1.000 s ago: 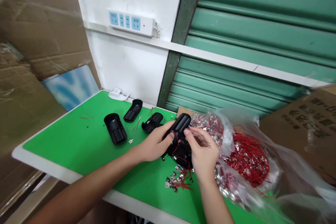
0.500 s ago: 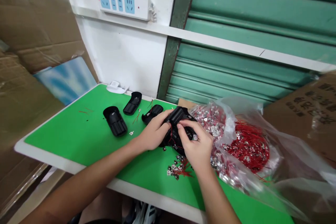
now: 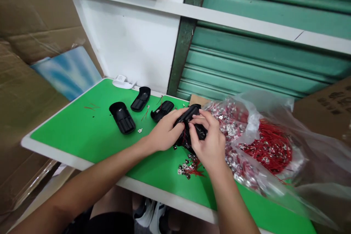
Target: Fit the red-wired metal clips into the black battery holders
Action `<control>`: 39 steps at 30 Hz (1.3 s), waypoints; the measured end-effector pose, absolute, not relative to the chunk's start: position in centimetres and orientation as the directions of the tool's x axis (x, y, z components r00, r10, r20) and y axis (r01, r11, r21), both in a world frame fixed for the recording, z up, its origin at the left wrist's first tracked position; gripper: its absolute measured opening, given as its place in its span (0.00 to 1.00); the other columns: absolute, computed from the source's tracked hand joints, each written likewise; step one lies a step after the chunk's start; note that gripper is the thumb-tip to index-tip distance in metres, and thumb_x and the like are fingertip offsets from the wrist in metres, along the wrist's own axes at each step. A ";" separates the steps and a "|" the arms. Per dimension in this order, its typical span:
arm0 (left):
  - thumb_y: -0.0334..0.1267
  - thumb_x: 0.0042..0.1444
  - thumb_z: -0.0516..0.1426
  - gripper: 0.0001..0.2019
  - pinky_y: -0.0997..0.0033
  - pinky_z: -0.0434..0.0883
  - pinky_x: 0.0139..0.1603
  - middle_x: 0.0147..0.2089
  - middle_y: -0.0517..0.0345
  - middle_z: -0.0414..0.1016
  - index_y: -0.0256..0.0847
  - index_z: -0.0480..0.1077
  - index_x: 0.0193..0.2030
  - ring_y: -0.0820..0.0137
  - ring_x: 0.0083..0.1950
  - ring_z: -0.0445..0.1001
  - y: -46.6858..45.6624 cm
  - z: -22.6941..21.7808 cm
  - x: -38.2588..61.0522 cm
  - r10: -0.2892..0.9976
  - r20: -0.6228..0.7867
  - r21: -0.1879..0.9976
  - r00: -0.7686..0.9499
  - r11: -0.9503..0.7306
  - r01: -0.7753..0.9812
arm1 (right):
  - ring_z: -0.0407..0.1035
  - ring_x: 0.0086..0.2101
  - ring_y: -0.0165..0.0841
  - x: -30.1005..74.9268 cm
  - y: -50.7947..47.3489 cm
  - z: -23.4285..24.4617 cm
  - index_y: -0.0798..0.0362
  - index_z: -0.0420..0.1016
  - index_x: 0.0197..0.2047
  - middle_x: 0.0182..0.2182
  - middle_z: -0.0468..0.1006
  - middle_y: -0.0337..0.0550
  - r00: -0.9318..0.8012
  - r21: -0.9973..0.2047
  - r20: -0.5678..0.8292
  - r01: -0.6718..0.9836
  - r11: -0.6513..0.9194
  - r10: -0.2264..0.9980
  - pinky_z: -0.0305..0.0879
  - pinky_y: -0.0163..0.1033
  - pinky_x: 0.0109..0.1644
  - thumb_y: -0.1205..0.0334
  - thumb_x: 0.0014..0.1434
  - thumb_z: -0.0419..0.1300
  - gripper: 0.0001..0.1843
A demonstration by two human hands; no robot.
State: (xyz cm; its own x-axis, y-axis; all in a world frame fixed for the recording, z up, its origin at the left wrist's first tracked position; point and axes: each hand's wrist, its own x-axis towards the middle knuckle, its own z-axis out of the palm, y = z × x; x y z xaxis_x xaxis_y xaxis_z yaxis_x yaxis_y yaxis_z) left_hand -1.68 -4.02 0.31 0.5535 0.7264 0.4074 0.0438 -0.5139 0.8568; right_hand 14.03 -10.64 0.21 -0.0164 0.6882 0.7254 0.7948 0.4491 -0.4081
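Observation:
Between my hands, just above the green tabletop, is a black plastic housing [image 3: 192, 111] with thin red wires running over it. My left hand [image 3: 168, 128] grips its left side, thumb on top. The fingers of my right hand [image 3: 210, 133] are bent at its right side, thumb and fingertips pinched close to the housing; whether a small part sits in that pinch is hidden. Beneath and beside it lie more black parts, partly covered by my hands. A small heap of metal contacts with red wires [image 3: 189, 168] lies just below my hands.
Black shells [image 3: 122, 117] lie to the left, with a loose metal contact [image 3: 140, 130] close by. A clear plastic bag [image 3: 253, 124] of red-wired contacts fills the right side. Cardboard [image 3: 27, 80] stands at the left; a green shutter [image 3: 246, 58] is behind the table [image 3: 68, 135].
The camera has tilted down, so the scene sits higher in view. My right hand's fingers have shifted up along the housing and curled more; my left hand keeps its hold.

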 end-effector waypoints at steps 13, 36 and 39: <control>0.36 0.65 0.50 0.27 0.54 0.68 0.67 0.58 0.51 0.75 0.47 0.65 0.70 0.59 0.59 0.74 -4.7 0.4 -1.8 0.784 0.293 0.855 0.547 -0.471 0.217 | 0.81 0.42 0.39 13.6 -10.7 0.0 0.48 0.58 0.66 0.43 0.82 0.46 -0.027 -0.329 0.753 0.850 0.412 0.658 0.80 0.45 0.45 0.69 0.67 0.59 0.27; 0.37 0.61 0.50 0.32 0.52 0.72 0.62 0.62 0.50 0.71 0.47 0.60 0.73 0.57 0.58 0.75 -5.6 1.3 -1.9 0.776 0.252 0.723 0.578 -0.548 0.421 | 0.76 0.35 0.39 13.9 -11.0 1.2 0.51 0.66 0.52 0.35 0.78 0.45 -0.175 -0.207 0.705 0.876 0.436 0.687 0.75 0.43 0.38 0.70 0.68 0.54 0.10; 0.33 0.61 0.49 0.29 0.55 0.66 0.69 0.63 0.49 0.71 0.42 0.63 0.70 0.59 0.64 0.70 -4.5 1.3 -2.1 0.721 0.339 0.854 0.605 -0.506 0.125 | 0.76 0.45 0.39 14.3 -10.8 1.7 0.48 0.69 0.50 0.44 0.79 0.46 0.028 -0.479 0.701 0.759 0.441 0.713 0.76 0.47 0.51 0.66 0.66 0.60 0.10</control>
